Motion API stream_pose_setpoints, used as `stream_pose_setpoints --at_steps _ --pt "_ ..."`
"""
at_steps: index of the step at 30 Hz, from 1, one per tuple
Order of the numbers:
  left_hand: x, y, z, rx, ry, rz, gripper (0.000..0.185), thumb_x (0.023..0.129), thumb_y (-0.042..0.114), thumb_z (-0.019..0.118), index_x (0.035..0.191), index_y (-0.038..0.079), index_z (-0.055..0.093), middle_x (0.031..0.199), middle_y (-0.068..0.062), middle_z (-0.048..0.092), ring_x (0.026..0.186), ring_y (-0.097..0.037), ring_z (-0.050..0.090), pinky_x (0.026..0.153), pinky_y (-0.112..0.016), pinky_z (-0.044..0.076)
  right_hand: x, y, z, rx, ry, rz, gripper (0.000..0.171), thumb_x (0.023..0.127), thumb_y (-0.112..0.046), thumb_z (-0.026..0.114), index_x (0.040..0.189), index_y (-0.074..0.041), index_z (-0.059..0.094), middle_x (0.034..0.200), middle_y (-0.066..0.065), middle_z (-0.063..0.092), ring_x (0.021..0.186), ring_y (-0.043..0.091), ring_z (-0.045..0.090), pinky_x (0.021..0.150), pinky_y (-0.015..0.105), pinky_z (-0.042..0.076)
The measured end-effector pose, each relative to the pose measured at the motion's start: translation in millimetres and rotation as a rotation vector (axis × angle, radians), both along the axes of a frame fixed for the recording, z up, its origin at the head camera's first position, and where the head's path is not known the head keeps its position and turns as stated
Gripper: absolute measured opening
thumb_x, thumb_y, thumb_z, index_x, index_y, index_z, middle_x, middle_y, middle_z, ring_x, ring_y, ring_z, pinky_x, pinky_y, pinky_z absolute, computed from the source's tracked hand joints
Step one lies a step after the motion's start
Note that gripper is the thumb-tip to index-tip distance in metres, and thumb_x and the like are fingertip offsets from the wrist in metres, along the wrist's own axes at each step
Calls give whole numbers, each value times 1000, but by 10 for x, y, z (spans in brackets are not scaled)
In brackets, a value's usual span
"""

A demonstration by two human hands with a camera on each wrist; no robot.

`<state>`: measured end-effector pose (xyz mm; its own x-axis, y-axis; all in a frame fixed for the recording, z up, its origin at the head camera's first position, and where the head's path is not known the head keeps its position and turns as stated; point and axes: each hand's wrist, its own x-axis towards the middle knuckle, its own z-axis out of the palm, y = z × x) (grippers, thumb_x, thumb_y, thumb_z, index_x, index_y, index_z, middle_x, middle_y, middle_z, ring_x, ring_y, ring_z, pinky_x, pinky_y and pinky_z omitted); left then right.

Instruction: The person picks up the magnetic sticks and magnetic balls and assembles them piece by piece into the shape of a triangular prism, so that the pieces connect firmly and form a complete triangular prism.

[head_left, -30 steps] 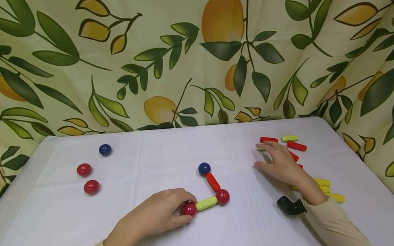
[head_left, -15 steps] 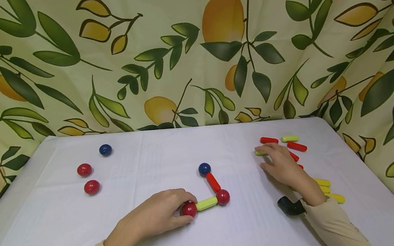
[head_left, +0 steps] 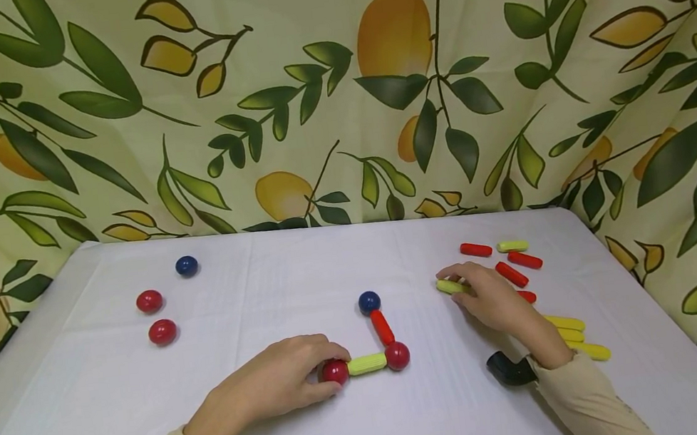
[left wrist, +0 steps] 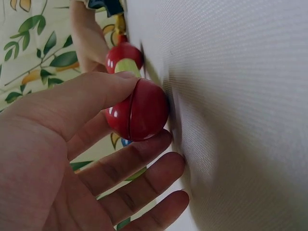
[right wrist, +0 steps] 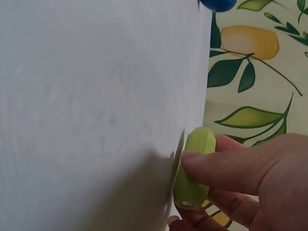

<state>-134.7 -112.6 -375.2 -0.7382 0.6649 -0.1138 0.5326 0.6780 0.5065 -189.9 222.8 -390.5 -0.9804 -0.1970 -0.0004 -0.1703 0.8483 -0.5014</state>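
Note:
My left hand [head_left: 282, 376] pinches a red ball [left wrist: 144, 110] between thumb and fingers. That ball sits at the left end of a light green ridged rod [head_left: 367, 364], whose other end meets a second red ball [head_left: 397, 356]. From there a short red rod [head_left: 382, 327] runs back to a dark blue ball [head_left: 369, 303]. My right hand [head_left: 493, 298] pinches a loose light green rod [right wrist: 195, 168] between thumb and fingers, close over the white cloth. A hole shows in this rod's near end in the right wrist view.
Behind and right of my right hand lie several red rods [head_left: 512, 273] and another light green rod [head_left: 512, 246]. Longer yellow rods [head_left: 589, 350] lie partly behind my right wrist. At the far left are two red balls [head_left: 163, 332] and a blue ball [head_left: 186, 266].
My right hand has taken hold of a light green rod and brought it left and toward me. The blue ball, the red rod and the right-hand red ball have shifted slightly right and nearer.

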Motion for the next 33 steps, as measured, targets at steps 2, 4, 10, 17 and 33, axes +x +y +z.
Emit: stream_pose_setpoints --at_steps 2,4,10,17,33 --pt "4 -11 -3 5 6 -2 30 88 24 74 117 24 71 96 15 63 84 -1 54 80 -23 52 4 -24 10 -2 12 17 40 88 0 70 127 -8 64 124 16 64 106 30 60 92 49 55" --pt "6 -18 -7 9 5 -1 28 88 23 73 116 26 71 96 16 63 83 -1 54 80 -23 52 10 -50 23 -5 25 33 40 88 0 70 127 -7 64 123 15 65 106 29 61 92 48 55" --pt "9 -27 -13 16 -6 -10 30 86 18 72 114 29 72 93 17 60 82 -2 52 76 -21 50 54 -137 100 -30 43 100 40 87 1 70 126 -6 66 117 11 68 103 25 61 89 44 57" --pt "12 -36 -10 28 -2 -44 32 87 12 69 113 29 73 98 16 62 85 -1 53 78 -21 49 124 -219 135 -83 46 255 37 88 2 68 124 -8 66 115 5 67 103 21 61 87 39 55" --pt "13 -41 -5 25 24 -65 33 89 13 69 116 31 71 104 15 63 89 0 53 82 -23 51 244 -443 120 -196 66 430 36 92 -9 69 127 -12 64 118 -5 67 111 15 63 96 39 54"
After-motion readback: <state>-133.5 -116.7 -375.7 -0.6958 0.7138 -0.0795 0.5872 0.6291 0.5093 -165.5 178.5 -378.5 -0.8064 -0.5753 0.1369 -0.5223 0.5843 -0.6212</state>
